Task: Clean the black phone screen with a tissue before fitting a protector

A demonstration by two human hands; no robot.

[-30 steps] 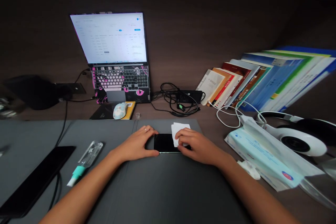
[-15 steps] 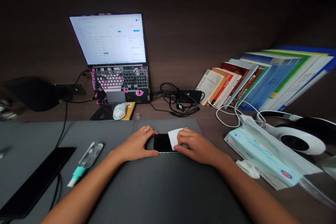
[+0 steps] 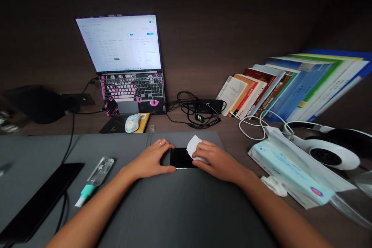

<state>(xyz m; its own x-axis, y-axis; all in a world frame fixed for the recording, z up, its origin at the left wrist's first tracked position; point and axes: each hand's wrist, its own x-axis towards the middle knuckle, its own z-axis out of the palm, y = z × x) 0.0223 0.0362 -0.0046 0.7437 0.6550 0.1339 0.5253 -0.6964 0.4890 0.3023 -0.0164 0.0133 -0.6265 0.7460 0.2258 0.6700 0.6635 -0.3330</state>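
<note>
Writing first. On the pale grey book (image 3: 231,91) at the left end of the leaning row of books (image 3: 290,85), I read "OFFICE". The other spines carry print too small or blurred for me to make out. The laptop (image 3: 132,89) has its screen lit with a white page of rows and a few blue buttons, the words illegible. The light-blue tissue pack (image 3: 290,170) bears a round red-and-blue emblem near its close end; its lettering is blurred. A small green mark shows on a black item (image 3: 199,118) among the coiled cables. The spray bottle (image 3: 100,172), lying on its side, has a white star.

Position: the black phone (image 3: 180,157) lies flat on the grey mat (image 3: 180,209) over the bench (image 3: 174,122), directly between my hands, dark face up. My left hand (image 3: 152,159) is clamped on its left end, thumb at the near edge, fingers at the far edge. My right hand (image 3: 213,159) is over its right end, fingers curled and closed on a white tissue (image 3: 193,145), which covers part of the screen; one corner juts past the far edge.
</note>
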